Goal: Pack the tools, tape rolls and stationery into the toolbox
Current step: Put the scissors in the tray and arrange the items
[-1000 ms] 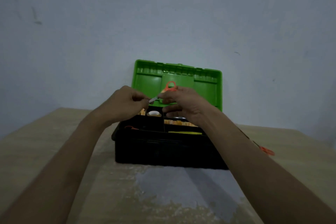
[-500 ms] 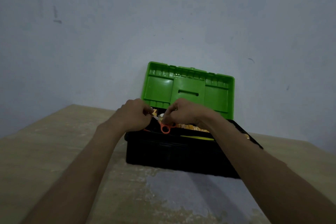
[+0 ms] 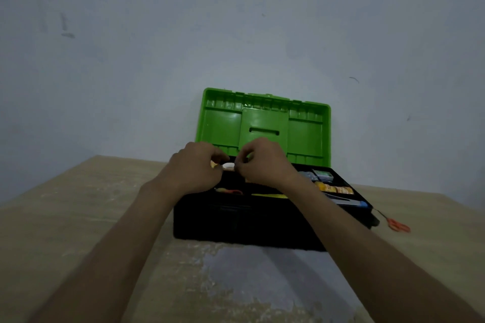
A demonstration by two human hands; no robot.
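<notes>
The black toolbox (image 3: 244, 223) stands on the table with its green lid (image 3: 262, 123) open against the wall. My left hand (image 3: 194, 170) and my right hand (image 3: 265, 162) hover close together over the tray's rear left compartment. Their fingers are curled, with the fingertips on either side of a white tape roll (image 3: 228, 165). I cannot tell whether either hand grips anything. An orange-handled tool (image 3: 232, 191) lies in the front left compartment, and a yellow strip (image 3: 267, 195) lies beside it. Small boxes (image 3: 324, 175) and yellow-orange packets (image 3: 334, 188) fill the right compartments.
Orange-handled scissors (image 3: 397, 225) lie on the wooden table (image 3: 78, 217) just right of the toolbox. A blue-tipped tool (image 3: 351, 202) rests along the tray's right front edge. A plain wall rises directly behind the box.
The small orange-handled scissors held between both hands are no longer visible. Both hands have sunk from in front of the lid to the tray's rear left compartment.
</notes>
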